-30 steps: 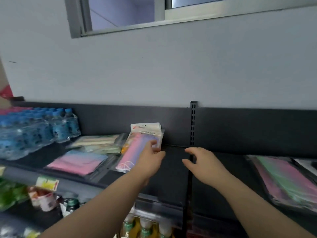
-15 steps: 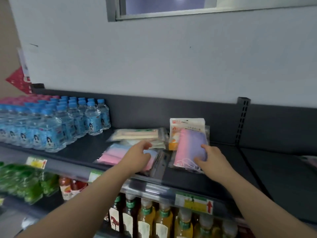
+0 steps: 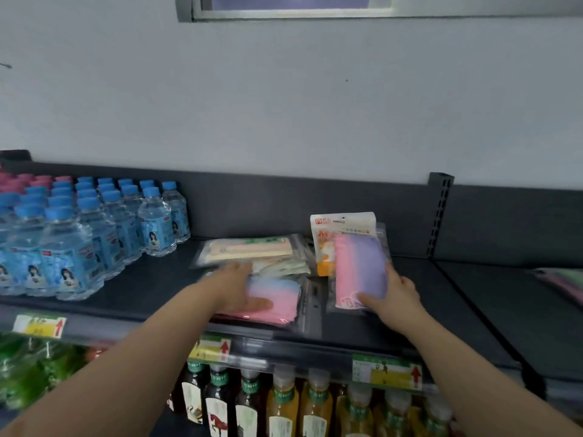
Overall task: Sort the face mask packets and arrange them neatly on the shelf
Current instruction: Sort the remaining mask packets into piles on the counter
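On the dark shelf (image 3: 151, 288) lie several clear packets of face masks. My left hand (image 3: 239, 288) rests flat on a pink-and-blue packet (image 3: 277, 299) near the front edge, thumb stretched along it. Behind it sits a stack of beige and pale green packets (image 3: 252, 250). My right hand (image 3: 394, 294) grips the lower right corner of a pink-and-purple packet (image 3: 359, 269), which leans tilted against a white-and-orange packet (image 3: 328, 244) standing at the shelf's back wall.
Rows of blue-capped water bottles (image 3: 94, 234) fill the shelf's left side. A slotted upright (image 3: 438, 216) divides the back wall; right of it lies another pink-and-green packet (image 3: 564, 282). Below the price-tag rail (image 3: 385, 372) stand drink bottles (image 3: 284, 405).
My left hand let go of the pink-and-purple packet and moved onto the pink-and-blue one. My right hand took hold of the pink-and-purple packet. The view swung left.
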